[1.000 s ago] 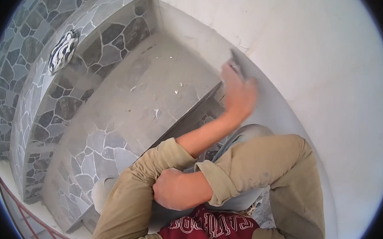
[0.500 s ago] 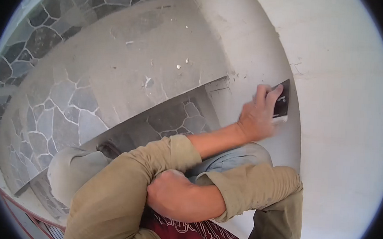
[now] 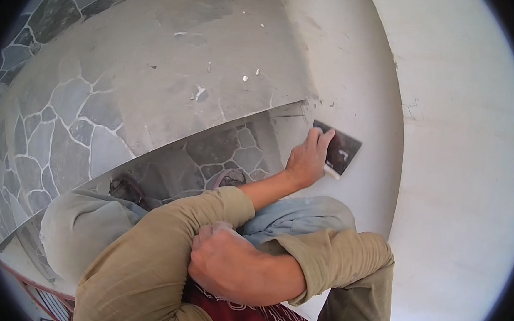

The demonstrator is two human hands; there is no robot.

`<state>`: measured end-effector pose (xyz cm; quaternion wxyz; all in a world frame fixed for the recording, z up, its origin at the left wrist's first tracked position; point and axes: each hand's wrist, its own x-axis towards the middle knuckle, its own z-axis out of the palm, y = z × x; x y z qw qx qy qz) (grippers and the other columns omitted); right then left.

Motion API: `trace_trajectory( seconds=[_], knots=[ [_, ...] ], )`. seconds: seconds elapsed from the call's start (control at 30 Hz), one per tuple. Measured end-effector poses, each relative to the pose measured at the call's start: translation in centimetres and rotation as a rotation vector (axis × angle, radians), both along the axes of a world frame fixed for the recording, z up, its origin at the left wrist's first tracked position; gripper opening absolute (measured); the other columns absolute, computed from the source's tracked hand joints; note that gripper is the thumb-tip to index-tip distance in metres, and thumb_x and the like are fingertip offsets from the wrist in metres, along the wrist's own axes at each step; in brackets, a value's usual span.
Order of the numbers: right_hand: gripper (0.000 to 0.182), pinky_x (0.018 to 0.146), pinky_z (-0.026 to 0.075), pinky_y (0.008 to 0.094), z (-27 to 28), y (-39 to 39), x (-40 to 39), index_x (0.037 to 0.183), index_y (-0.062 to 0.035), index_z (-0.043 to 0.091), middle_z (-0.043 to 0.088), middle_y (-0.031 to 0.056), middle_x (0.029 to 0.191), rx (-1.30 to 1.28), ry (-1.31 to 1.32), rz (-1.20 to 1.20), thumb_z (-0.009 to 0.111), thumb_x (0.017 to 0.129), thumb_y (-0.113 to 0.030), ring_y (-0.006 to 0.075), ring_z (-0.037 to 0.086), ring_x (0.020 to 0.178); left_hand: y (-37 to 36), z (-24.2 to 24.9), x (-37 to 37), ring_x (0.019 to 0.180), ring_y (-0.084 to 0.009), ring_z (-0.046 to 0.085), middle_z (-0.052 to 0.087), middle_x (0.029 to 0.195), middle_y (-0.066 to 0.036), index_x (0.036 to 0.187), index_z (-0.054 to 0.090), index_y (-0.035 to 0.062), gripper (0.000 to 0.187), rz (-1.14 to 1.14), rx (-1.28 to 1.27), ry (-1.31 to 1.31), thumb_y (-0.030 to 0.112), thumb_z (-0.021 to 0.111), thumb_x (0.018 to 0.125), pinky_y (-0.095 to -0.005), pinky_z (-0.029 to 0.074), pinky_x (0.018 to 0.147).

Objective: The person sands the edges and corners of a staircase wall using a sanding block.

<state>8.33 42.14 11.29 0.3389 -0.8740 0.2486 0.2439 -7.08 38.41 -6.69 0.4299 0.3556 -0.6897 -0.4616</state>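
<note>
My left hand (image 3: pixel 308 162) reaches across to the right, gripping a dark, flat rectangular sanding block (image 3: pixel 344 151) by its left side. Pale marks show on the block's dark face, and its lower edge is whitish. The block lies against the smooth pale wall (image 3: pixel 361 84), below the corner of the grey ledge. Closer to my body, my right hand (image 3: pixel 221 261) is curled into a fist against my left sleeve (image 3: pixel 207 207). Its fingertips are hidden, and I cannot tell whether it holds anything.
A grey ledge (image 3: pixel 156 78) with several white flecks runs across the upper left. Stone-patterned paving (image 3: pixel 214 146) and two shoes show below it. My bent knees (image 3: pixel 301 213) are close under my arms. A white surface (image 3: pixel 456 173) fills the right side.
My left hand and the sanding block have moved left and slightly down, away from the wall's right edge, and the block has tilted. My right fist stays tucked by the sleeve. The view has shifted slightly.
</note>
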Motion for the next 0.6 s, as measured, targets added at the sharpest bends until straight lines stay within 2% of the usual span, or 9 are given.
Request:
trace_trajectory(
  seconds=[0.07, 0.13, 0.2, 0.3, 0.37, 0.5, 0.6],
  knots=[
    [0.018, 0.060, 0.042, 0.0340, -0.3, 0.1, 0.0, 0.071, -0.0075, 0.072, 0.064, 0.0081, 0.075, -0.007, -0.005, 0.026, 0.065, 0.076, -0.024, 0.0218, 0.060, 0.076, 0.1, -0.5, -0.1, 0.094, -0.0403, 0.062, 0.043, 0.117, -0.020, 0.141, 0.039, 0.0017, 0.078, -0.020, -0.006, 0.020, 0.002, 0.072, 0.071, -0.0479, 0.055, 0.074],
    [0.018, 0.061, 0.042, 0.0338, 0.2, -0.4, 0.0, 0.072, -0.0072, 0.072, 0.064, 0.0080, 0.075, -0.066, 0.030, 0.021, 0.065, 0.076, -0.023, 0.0218, 0.060, 0.077, -2.4, -0.5, -0.9, 0.093, -0.0419, 0.063, 0.043, 0.119, -0.021, 0.136, 0.041, 0.0014, 0.070, 0.098, 0.114, -0.004, 0.004, 0.072, 0.074, -0.0495, 0.055, 0.074],
    [0.018, 0.061, 0.042, 0.0336, 0.1, -0.5, -0.3, 0.072, -0.0069, 0.073, 0.064, 0.0079, 0.075, -0.112, 0.055, -0.005, 0.065, 0.076, -0.023, 0.0218, 0.060, 0.077, -6.9, 2.4, 0.8, 0.089, -0.0438, 0.064, 0.043, 0.122, -0.022, 0.128, 0.041, -0.0014, 0.062, 0.143, 0.129, -0.012, 0.004, 0.072, 0.074, -0.0538, 0.054, 0.075],
    [0.018, 0.062, 0.042, 0.0333, -0.1, -0.6, -0.6, 0.073, -0.0061, 0.073, 0.064, 0.0087, 0.076, -0.162, 0.064, -0.031, 0.065, 0.075, -0.022, 0.0220, 0.060, 0.077, -5.8, 3.0, 0.3, 0.094, -0.0455, 0.061, 0.044, 0.120, -0.023, 0.128, 0.042, -0.0016, 0.064, 0.118, 0.209, 0.012, 0.004, 0.072, 0.072, -0.0507, 0.054, 0.076],
    [0.018, 0.062, 0.042, 0.0333, -0.4, -0.9, -0.2, 0.073, -0.0054, 0.073, 0.064, 0.0091, 0.077, -0.038, 0.047, -0.051, 0.065, 0.075, -0.022, 0.0220, 0.060, 0.077, -2.9, 2.7, 0.4, 0.089, -0.0464, 0.061, 0.044, 0.119, -0.024, 0.123, 0.043, -0.0017, 0.060, 0.012, 0.183, 0.051, 0.004, 0.072, 0.071, -0.0522, 0.053, 0.072],
    [0.019, 0.062, 0.042, 0.0333, -0.7, -1.0, 0.0, 0.072, -0.0054, 0.073, 0.064, 0.0088, 0.077, -0.011, -0.014, -0.073, 0.064, 0.076, -0.022, 0.0219, 0.060, 0.077, -5.4, 2.9, 0.5, 0.085, -0.0488, 0.060, 0.044, 0.118, -0.026, 0.123, 0.041, -0.0014, 0.058, 0.063, 0.201, 0.006, 0.000, 0.067, 0.071, -0.0553, 0.052, 0.069],
    [0.019, 0.062, 0.042, 0.0334, -0.1, -1.6, 0.0, 0.072, -0.0056, 0.073, 0.064, 0.0081, 0.076, -0.104, 0.047, -0.009, 0.065, 0.076, -0.022, 0.0217, 0.060, 0.077, -5.7, 3.2, 0.2, 0.086, -0.0501, 0.059, 0.044, 0.118, -0.027, 0.123, 0.041, -0.0013, 0.057, 0.084, 0.230, 0.052, -0.002, 0.064, 0.071, -0.0563, 0.051, 0.070]
  ],
)
